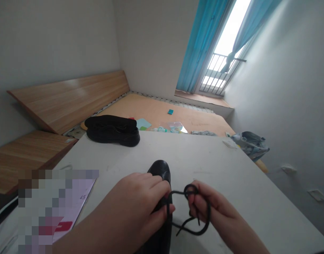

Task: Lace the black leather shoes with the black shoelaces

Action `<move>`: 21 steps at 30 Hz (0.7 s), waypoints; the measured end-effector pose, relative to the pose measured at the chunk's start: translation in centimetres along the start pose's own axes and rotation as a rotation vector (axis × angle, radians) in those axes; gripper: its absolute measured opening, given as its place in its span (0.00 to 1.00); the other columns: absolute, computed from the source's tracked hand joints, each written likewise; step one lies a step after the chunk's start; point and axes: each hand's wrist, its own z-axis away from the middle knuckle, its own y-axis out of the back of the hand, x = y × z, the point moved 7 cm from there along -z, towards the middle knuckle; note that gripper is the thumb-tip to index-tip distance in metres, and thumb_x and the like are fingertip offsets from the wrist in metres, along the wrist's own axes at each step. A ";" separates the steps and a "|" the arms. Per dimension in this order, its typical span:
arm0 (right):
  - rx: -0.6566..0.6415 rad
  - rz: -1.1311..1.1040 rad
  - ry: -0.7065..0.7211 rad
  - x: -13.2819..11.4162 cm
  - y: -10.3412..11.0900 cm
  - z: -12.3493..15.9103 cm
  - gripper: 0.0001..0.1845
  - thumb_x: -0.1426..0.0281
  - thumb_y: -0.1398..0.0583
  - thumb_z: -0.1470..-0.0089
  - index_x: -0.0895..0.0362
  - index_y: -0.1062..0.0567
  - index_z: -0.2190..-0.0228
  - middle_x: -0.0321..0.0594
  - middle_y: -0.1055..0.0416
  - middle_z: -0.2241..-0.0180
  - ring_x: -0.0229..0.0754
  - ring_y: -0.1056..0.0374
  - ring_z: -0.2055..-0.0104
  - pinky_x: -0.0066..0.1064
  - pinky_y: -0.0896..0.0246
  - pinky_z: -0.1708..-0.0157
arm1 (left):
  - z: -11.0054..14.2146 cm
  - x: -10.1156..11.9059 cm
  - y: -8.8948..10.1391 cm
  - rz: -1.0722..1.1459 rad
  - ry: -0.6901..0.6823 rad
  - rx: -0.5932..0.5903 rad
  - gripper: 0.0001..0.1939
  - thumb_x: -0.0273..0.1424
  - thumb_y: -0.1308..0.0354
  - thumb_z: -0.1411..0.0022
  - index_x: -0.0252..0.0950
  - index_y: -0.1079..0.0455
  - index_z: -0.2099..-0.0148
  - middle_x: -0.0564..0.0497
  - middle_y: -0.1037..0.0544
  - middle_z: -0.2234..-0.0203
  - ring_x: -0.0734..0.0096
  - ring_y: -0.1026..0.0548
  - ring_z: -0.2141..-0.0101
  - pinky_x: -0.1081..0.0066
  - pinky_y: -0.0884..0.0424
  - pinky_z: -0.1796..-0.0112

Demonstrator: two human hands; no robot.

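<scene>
A black leather shoe [162, 170] lies on the white table with its toe pointing away from me. My left hand [142, 197] is closed over the middle of the shoe, thumb and fingers pinching the black shoelace [204, 227]. To the right, my right hand [204, 203] pinches another part of the shoelace in closed fingers. Between the two hands the lace forms a loop, and its loose tips hang below the right fingers. My left hand hides the shoe's lacing area.
A second black shoe [113, 130] rests on its side near the table's far left edge. A purple printed sheet or box [84, 197], partly blurred out, is at the left. Beyond the white table [204, 151], small packets [175, 127] lie on a tan surface. A plastic bag [250, 144] hangs at the right edge.
</scene>
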 end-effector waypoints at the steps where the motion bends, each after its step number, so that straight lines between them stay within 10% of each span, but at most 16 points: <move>1: 0.107 0.050 0.059 -0.3 1.4 -0.1 0.18 0.53 0.44 0.37 0.56 0.28 0.64 0.34 0.36 0.72 0.36 0.41 0.71 0.26 0.42 0.70 | -0.1 -0.5 -0.6 -0.014 0.028 -0.043 0.06 0.32 0.39 0.38 0.41 0.28 0.57 0.51 0.22 0.62 0.58 0.25 0.61 0.61 0.30 0.61; 5: 0.398 0.486 0.143 -0.7 5.8 -0.2 0.17 0.57 0.49 0.35 0.55 0.28 0.56 0.38 0.31 0.70 0.41 0.35 0.68 0.32 0.36 0.68 | -0.5 -2.2 -3.5 -0.105 0.087 -0.219 0.30 0.30 0.32 0.46 0.36 0.34 0.41 0.40 0.31 0.42 0.49 0.33 0.44 0.54 0.33 0.45; 11: 0.049 1.043 -0.072 2.6 5.6 0.0 0.28 0.68 0.45 0.42 0.55 0.34 0.40 0.47 0.35 0.39 0.54 0.41 0.37 0.53 0.46 0.38 | -1.9 -2.1 -3.8 -0.178 0.054 -0.231 0.15 0.24 0.46 0.38 0.36 0.29 0.50 0.44 0.22 0.56 0.53 0.23 0.56 0.56 0.26 0.56; 17: -0.061 1.032 0.054 -0.9 2.2 1.3 0.21 0.70 0.44 0.41 0.52 0.29 0.46 0.42 0.32 0.42 0.48 0.39 0.39 0.45 0.40 0.40 | -2.1 -1.8 -3.1 -0.255 0.013 -0.244 0.12 0.24 0.53 0.33 0.36 0.28 0.62 0.46 0.21 0.65 0.55 0.21 0.64 0.60 0.25 0.65; 21: -0.325 0.911 0.311 -2.0 -4.0 0.5 0.15 0.81 0.43 0.46 0.54 0.22 0.62 0.36 0.22 0.57 0.38 0.30 0.52 0.26 0.35 0.49 | -2.3 -1.7 -3.4 -0.284 0.005 -0.237 0.11 0.24 0.52 0.34 0.36 0.28 0.61 0.45 0.21 0.65 0.54 0.21 0.66 0.60 0.25 0.67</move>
